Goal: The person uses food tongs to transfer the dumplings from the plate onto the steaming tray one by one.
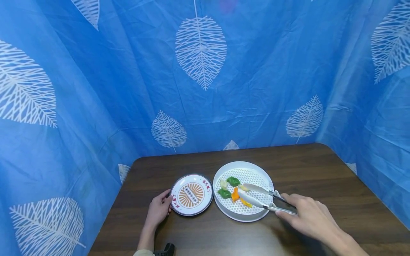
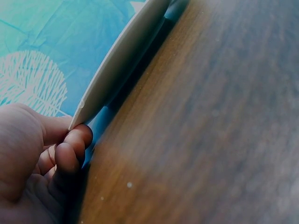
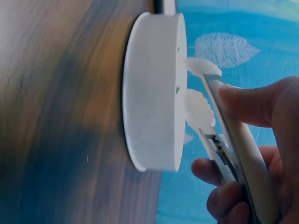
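My left hand (image 1: 158,209) pinches the left rim of a small white plate (image 1: 178,206) with a dark edge and an orange sunburst print. In the left wrist view, thumb and fingers clasp the plate's rim (image 2: 112,67) just above the table. Tongs (image 1: 261,197) are in my right hand (image 1: 309,215), thumb on one arm and fingers round the other. Their two spread tips reach into a round white steamer tray (image 1: 243,218) with a perforated bottom. Green dumplings (image 1: 233,181), an orange dumpling (image 1: 235,194) and pale and yellow pieces lie inside. The orange one is near the tips; contact is unclear.
A dark wooden table (image 1: 192,236) bears the plate and the tray, which stand side by side. Blue curtains (image 1: 250,81) with white leaf prints hang behind the table and along both sides. A dark wristband (image 1: 164,250) is on the left wrist.
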Tool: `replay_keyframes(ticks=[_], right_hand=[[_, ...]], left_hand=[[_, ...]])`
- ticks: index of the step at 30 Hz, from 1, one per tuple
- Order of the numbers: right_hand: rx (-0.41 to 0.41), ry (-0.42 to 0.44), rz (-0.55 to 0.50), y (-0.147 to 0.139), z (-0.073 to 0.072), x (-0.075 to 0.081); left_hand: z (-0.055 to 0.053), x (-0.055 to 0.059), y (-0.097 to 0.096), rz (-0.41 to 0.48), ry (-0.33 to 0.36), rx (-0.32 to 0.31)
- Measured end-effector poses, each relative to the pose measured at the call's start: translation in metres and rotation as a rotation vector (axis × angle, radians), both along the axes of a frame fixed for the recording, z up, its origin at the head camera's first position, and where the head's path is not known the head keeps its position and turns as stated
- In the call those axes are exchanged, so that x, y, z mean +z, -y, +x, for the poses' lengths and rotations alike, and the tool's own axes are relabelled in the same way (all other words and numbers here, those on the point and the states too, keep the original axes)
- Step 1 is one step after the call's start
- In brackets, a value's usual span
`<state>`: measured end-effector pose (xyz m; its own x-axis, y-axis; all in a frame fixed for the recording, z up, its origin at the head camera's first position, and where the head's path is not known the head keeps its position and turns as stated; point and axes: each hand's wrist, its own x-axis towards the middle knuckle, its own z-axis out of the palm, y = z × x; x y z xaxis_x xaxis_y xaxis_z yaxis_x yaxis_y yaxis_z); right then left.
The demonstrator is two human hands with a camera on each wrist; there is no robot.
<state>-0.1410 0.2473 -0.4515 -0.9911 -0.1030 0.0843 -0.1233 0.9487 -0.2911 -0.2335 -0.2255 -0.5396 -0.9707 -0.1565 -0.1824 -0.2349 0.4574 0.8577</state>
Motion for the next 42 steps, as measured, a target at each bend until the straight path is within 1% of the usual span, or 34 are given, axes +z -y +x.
replay_keyframes(ticks=[5, 7, 9, 11, 17, 20, 22, 27, 29, 33, 36, 42], right_hand=[[-0.040, -0.042, -0.082, 0.023, 0.004, -0.002], [-0.044, -0.065, -0.113, 0.032, 0.005, -0.004], [-0.042, -0.107, -0.143, 0.042, 0.007, -0.008], [-0.039, -0.114, -0.169, 0.053, 0.009, -0.011], [-0.039, -0.059, -0.248, 0.087, 0.014, -0.016], [-0.034, -0.072, -0.278, 0.103, 0.016, -0.019], [-0.035, -0.063, -0.297, 0.114, 0.017, -0.021], [-0.032, 0.045, -0.374, 0.142, 0.019, -0.024], [-0.013, 0.068, -0.404, 0.152, 0.018, -0.026], [0.062, 0.006, -0.410, 0.171, 0.016, -0.035], [0.115, -0.075, -0.391, 0.182, 0.014, -0.043], [0.151, -0.194, -0.371, 0.200, 0.008, -0.057]], left_hand=[[0.001, 0.000, 0.000, -0.002, 0.001, 0.005], [0.002, 0.000, -0.001, 0.001, 0.007, 0.008], [0.001, -0.001, -0.002, -0.002, 0.012, 0.012], [0.001, -0.002, -0.003, -0.006, 0.013, 0.016], [-0.001, 0.000, -0.003, -0.012, 0.010, 0.024], [-0.002, 0.000, -0.003, -0.015, -0.003, 0.013], [-0.002, 0.000, -0.003, -0.016, -0.004, 0.013], [-0.001, -0.001, -0.001, -0.018, -0.010, 0.003], [-0.001, -0.001, 0.000, -0.015, -0.012, -0.001], [0.000, -0.001, 0.001, -0.008, -0.026, -0.011], [0.000, -0.001, 0.001, -0.011, -0.042, -0.021], [-0.001, 0.000, 0.000, 0.001, -0.049, -0.012]])
